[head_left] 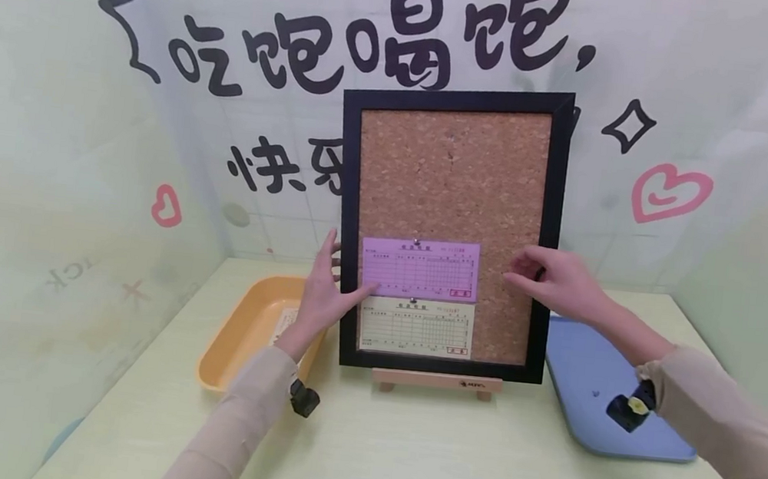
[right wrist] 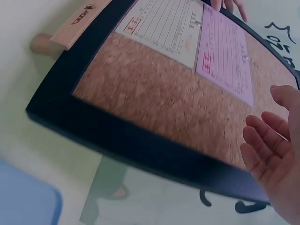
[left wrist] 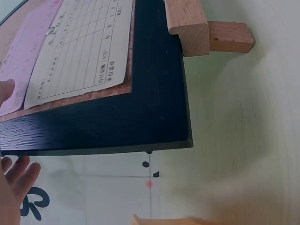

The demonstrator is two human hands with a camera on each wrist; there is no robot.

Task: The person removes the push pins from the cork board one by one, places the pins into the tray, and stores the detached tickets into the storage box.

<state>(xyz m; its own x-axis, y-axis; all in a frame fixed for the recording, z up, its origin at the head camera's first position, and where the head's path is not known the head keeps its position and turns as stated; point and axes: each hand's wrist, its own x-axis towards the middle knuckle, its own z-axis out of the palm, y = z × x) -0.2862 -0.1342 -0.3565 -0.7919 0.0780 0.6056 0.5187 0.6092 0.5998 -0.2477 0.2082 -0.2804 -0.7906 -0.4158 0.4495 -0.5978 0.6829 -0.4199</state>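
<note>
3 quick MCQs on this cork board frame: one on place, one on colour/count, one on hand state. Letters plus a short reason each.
1. Where does the yellow tray lie?
A. left of the cork board
B. on the blue mat
C. behind the board

2. How many paper slips are pinned to the cork board?
A. one
B. two
C. four

3. What is the left hand doing?
A. gripping a pen
B. resting in the tray
C. lying with straight fingers on the board's left frame edge, thumb on the pink slip

Key:
1 A, the tray lies left of the board, the blue mat right.
2 B, a pink slip above a cream slip.
3 C, the fingers lie straight and hold nothing.
</note>
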